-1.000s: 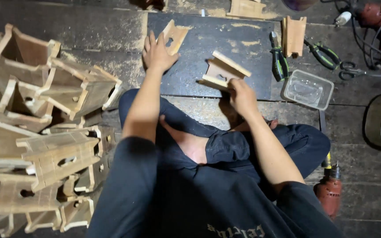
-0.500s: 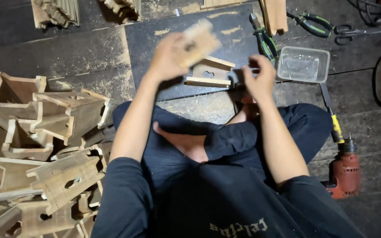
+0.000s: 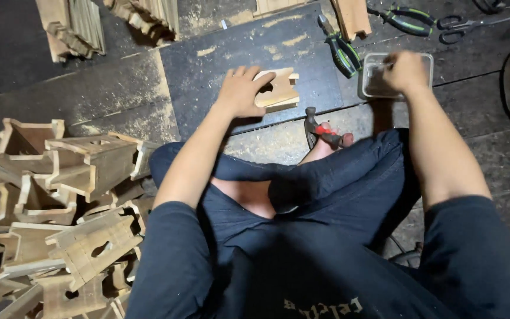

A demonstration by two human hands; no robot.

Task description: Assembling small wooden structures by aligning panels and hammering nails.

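A notched wood piece (image 3: pixel 278 90) lies on the dark board (image 3: pixel 208 71), long axis left-right, pinned under my spread left hand (image 3: pixel 240 91); my right hand (image 3: pixel 405 71), fingers curled, dips into the clear tray (image 3: pixel 368 82) just right. Hammer (image 3: pixel 320 130) near my foot, stools (image 3: pixel 90 159) piled left

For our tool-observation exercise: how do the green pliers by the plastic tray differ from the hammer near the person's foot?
The pliers have green and black handles; the hammer has a dark head and a red and black grip. The pliers lie on the dark board beside the tray; the hammer lies off it, against the foot. Neither hand touches either tool.
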